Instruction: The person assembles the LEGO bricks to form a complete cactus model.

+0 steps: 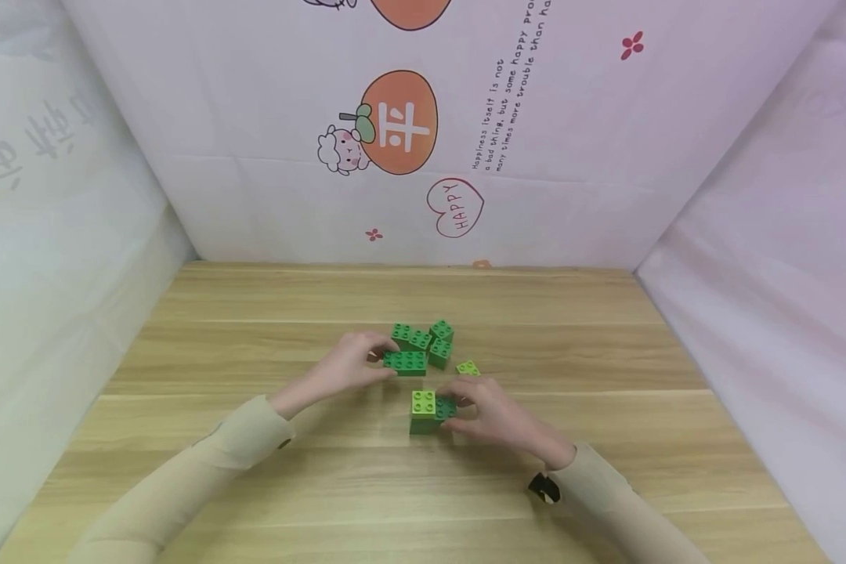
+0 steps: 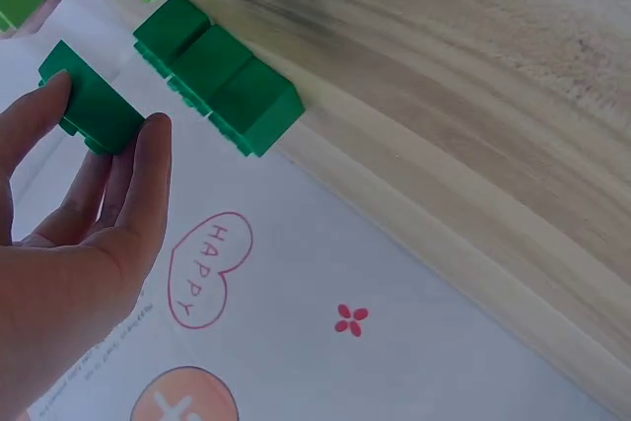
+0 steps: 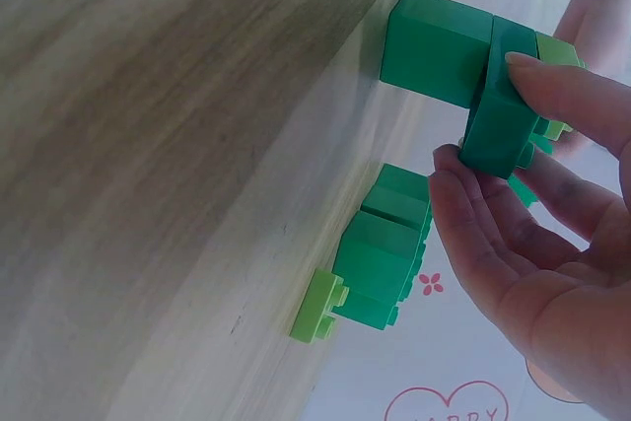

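Observation:
My left hand point(image 1: 356, 364) pinches a long green building brick point(image 1: 406, 363) between thumb and fingers, as the left wrist view also shows. Nearer to me, my right hand point(image 1: 489, 407) grips a dark green brick point(image 1: 446, 408) that is part of a small assembly. In the right wrist view this dark green brick point(image 3: 501, 120) overhangs a tall green block point(image 3: 439, 46) beneath it. A lime-green brick point(image 1: 424, 402) sits on top at the assembly's left side. My right fingers partly cover the dark green brick's right end.
Just beyond the held long brick stand several green bricks point(image 1: 440, 352) close together. A lime-green brick point(image 1: 468, 367) lies on the wooden table point(image 1: 310, 501) behind my right hand. Printed white cloth point(image 1: 254, 196) hangs at the back and both sides.

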Motion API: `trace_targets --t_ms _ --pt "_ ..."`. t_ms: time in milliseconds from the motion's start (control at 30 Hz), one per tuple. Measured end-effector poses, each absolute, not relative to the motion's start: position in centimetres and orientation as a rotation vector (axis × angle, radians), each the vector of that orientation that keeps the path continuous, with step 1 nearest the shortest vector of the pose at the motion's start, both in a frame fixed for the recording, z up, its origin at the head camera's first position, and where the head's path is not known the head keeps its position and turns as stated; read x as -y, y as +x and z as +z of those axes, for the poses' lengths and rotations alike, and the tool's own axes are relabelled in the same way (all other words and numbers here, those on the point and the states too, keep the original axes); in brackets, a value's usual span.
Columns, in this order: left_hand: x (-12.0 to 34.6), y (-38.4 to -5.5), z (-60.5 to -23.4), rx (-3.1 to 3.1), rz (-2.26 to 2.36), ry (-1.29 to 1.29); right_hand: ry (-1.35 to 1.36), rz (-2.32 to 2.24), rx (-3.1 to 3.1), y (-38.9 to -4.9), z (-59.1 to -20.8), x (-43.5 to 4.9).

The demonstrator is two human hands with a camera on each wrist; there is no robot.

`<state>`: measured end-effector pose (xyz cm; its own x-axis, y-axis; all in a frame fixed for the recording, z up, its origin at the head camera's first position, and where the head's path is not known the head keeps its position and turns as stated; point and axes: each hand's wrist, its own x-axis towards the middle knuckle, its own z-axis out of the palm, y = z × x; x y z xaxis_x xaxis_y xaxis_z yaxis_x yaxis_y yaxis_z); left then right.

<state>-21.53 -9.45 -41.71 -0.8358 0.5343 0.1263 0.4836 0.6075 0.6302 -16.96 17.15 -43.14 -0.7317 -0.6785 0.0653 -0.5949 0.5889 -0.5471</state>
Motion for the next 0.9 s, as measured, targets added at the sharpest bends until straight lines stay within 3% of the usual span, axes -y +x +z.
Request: trace_targets --t_ms 900 --pt "9.8 -18.3 -40.0 -2.642 1.135 0.973 -1.095 -0.842 -2.682 -17.0 -43.2 -17.1"
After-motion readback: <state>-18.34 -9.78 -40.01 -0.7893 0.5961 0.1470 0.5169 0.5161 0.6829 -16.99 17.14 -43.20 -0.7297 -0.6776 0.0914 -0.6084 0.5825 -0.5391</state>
